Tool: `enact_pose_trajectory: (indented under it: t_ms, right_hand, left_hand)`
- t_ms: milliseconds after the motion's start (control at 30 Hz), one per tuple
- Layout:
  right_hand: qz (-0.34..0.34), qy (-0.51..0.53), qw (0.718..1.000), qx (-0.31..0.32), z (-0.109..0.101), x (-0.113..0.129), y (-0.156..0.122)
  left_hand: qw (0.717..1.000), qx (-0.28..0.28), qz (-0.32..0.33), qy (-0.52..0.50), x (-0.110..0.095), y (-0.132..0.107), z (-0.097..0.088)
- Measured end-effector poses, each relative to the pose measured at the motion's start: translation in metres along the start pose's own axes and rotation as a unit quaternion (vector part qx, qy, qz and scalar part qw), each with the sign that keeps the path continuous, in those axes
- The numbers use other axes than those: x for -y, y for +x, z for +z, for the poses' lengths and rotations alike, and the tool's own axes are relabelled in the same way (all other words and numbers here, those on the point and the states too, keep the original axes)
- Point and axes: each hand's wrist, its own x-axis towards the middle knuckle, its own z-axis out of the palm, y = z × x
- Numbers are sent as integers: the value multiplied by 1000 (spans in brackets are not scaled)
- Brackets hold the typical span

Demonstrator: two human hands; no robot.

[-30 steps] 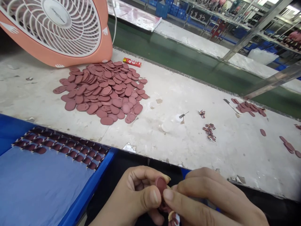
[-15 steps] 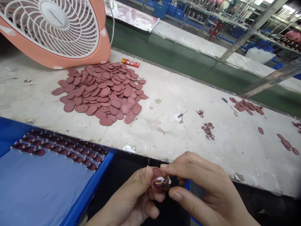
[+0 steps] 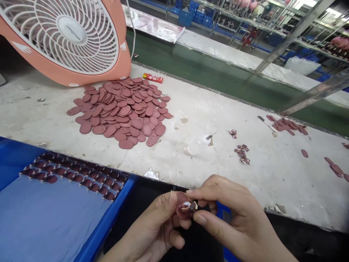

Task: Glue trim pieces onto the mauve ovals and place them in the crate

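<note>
Low in front of the bench, my left hand (image 3: 160, 222) pinches a small maroon oval sole (image 3: 181, 198), like that of a miniature sandal, between thumb and fingers. Across the sole lies a dark brown strap piece (image 3: 193, 206) with white and tan bits. My right hand (image 3: 231, 214) closes on the strap side, index fingertip at the sole's upper edge and thumb by the strap. The exact contact under the fingertips is hidden. Similar strap pieces (image 3: 242, 153) lie on the bench beyond my right hand.
A large pile of maroon soles (image 3: 122, 112) lies before an orange fan (image 3: 125, 62). Left is a blue tray (image 3: 95, 233) with rows of strapped soles (image 3: 79, 176). A red-and-yellow packet (image 3: 153, 78), a thin dark-handled tool (image 3: 209, 137) and another group of soles (image 3: 289, 125) are on the bench.
My right thumb and index finger have drawn in closer around the strap piece. The left hand keeps its hold on the sole. The head view has shifted slightly.
</note>
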Motion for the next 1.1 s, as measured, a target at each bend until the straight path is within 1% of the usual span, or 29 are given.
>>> enact_pose_trajectory:
  t_ms: [100,233,300,333,367,433,500,533,600,667,833,900,967,1033,1100]
  right_hand:
    - [-2,5,1000,-7,2,-2,2]
    - [-47,-10,998,-34,5,-4,5]
    - [-80,-41,994,-67,8,-6,7]
    - [-99,-78,988,-93,11,-8,8]
    - [-122,-124,977,-124,14,-10,9]
    - [-175,-220,943,-181,21,-16,11]
    - [-226,-284,908,-211,29,-22,14]
    - [-250,-299,895,-216,32,-25,15]
    - [-285,-318,878,-218,38,-30,18]
    - [-307,-331,866,-214,41,-34,22]
    - [-321,-343,859,-204,47,-34,33]
    - [-328,-341,859,-198,45,-31,35]
    - [-341,-353,850,-193,41,-33,33]
    - [-382,-382,821,-183,33,-44,26]
    - [-459,-398,775,-173,25,-67,14]
  left_hand:
    - [1000,9,1,18,-2,1,-1]
    - [998,30,20,51,-7,2,-1]
    - [997,19,27,70,-10,0,1]
    - [996,1,42,83,-11,-1,2]
    - [992,-26,69,100,-11,-2,4]
    - [974,-84,153,142,-12,-3,6]
    - [949,-117,231,180,-11,-2,7]
    - [939,-122,253,196,-11,-1,7]
    - [928,-121,274,222,-13,3,5]
    - [920,-129,278,243,-15,7,4]
    - [909,-154,301,244,-15,11,5]
    - [905,-164,310,241,-15,11,5]
    - [896,-192,320,242,-18,8,3]
    - [874,-241,343,246,-27,-1,-7]
    - [835,-311,375,256,-42,-19,-27]
